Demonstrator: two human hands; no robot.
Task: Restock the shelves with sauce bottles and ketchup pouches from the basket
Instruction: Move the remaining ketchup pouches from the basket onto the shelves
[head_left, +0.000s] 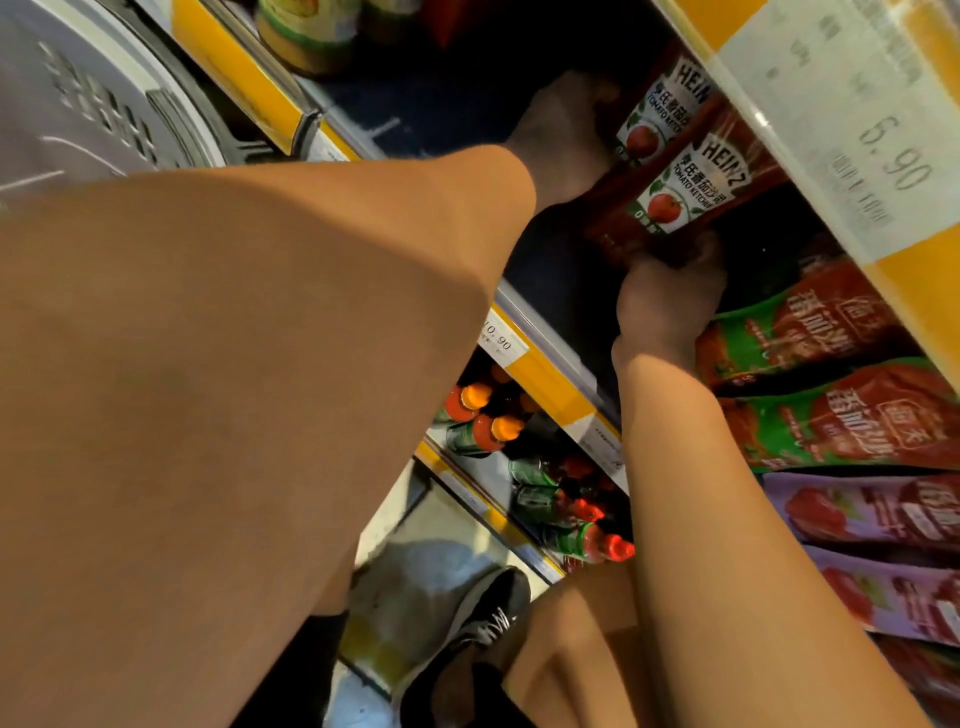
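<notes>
Shelf tag (496, 340) at 9 o'clock of my hands reads "10.90". My left hand (563, 137) grips the rear Heinz pouch (657, 111) inside the shelf; my right hand (667, 306) pinches the front Heinz pouch (680, 195), "TOMATO KETCHUP", long axis running 7 to 1 o'clock. Tag (852, 119) at 2 o'clock: "6.90".

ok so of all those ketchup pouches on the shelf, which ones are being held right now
The two dark red Heinz pouches, up by the 6.90 price tag. The left hand and right hand grip them; the green-and-red pouches and purple pouches lie untouched.
</notes>
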